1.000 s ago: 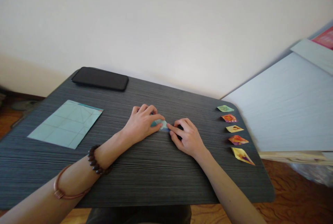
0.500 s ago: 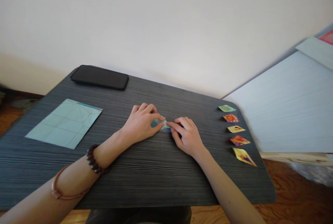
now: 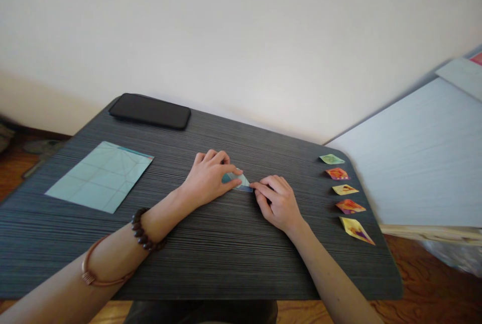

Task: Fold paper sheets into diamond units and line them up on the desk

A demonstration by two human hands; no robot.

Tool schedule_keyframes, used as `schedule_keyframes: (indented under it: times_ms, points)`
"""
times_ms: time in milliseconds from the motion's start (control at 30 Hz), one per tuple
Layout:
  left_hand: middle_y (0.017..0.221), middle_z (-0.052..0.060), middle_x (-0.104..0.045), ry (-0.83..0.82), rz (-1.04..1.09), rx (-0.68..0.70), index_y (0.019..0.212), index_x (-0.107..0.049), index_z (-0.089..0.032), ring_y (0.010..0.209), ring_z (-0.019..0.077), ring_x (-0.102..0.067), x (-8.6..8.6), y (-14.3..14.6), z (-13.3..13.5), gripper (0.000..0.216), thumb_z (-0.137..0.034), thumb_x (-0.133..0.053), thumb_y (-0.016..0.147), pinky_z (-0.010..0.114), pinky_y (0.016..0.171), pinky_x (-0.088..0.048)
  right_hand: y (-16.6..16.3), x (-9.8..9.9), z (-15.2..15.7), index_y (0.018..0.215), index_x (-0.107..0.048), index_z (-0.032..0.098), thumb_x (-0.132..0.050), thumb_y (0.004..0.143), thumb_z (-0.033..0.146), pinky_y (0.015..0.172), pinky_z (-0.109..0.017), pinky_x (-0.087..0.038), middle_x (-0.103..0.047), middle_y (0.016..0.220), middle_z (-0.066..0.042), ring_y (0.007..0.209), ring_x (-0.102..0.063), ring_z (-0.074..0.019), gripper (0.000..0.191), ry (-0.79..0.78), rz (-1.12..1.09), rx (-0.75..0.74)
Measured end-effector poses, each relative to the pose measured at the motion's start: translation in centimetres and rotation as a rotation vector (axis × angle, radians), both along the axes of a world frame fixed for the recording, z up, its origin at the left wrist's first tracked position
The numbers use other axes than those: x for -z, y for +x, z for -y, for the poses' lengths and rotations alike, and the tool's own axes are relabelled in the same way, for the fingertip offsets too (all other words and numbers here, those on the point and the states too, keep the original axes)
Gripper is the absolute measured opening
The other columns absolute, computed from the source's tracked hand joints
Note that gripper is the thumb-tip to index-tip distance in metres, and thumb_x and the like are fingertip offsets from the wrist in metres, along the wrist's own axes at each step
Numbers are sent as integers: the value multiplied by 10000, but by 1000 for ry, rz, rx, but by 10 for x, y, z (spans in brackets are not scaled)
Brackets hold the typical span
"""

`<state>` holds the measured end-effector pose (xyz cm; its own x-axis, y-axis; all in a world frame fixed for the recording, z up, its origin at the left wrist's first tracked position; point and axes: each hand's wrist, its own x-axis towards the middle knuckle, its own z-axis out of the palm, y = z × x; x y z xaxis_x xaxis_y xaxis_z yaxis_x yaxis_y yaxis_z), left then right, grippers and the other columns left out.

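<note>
A small piece of light-blue folded paper [image 3: 244, 182] with a darker blue lower strip lies on the dark table between my hands. My left hand [image 3: 211, 176] pins it from the left, thumb and index finger close together on its top and part of it hidden under them. At the paper's right corner, the index fingertip of my right hand [image 3: 276, 201] presses down, with the thumb just below and the other fingers curled. Whether that thumb touches the paper I cannot tell.
A larger creased light-blue sheet [image 3: 101, 176] lies at the left. Behind it, near the wall, is a black phone [image 3: 150, 111]. Several small folded colored papers [image 3: 350, 206] form a column along the right edge of the table [image 3: 226, 263]. A pale board [image 3: 422, 163] stands beyond that edge.
My right index finger has slid right along the folded paper to its corner, uncovering more of it. My left hand keeps its hold. The whole view has shifted slightly.
</note>
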<state>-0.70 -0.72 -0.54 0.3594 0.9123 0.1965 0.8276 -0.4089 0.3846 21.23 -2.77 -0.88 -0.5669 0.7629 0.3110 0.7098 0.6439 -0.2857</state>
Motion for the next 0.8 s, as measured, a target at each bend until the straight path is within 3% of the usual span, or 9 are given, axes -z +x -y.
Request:
schedule_keyframes:
  times_ms: [300, 800]
  points:
    - [968, 23, -538, -11, -22, -9, 1098, -638, -396, 928, 226, -442, 5, -1, -2, 323, -512, -539, 813, 367, 799, -292, -18, 0, -8, 1155, -612, 216, -429, 897, 214, 729, -334, -383, -585, 896, -63, 817, -492, -183, 316, 17, 88, 23]
    - [946, 27, -528, -8, -15, -12, 1088, -649, -387, 924, 222, -439, 5, -1, -2, 328, -520, -545, 806, 370, 826, -291, -6, 1, 5, 1040, -659, 193, -433, 888, 187, 715, -332, -370, -605, 848, -54, 778, -503, -172, 272, 35, 80, 29]
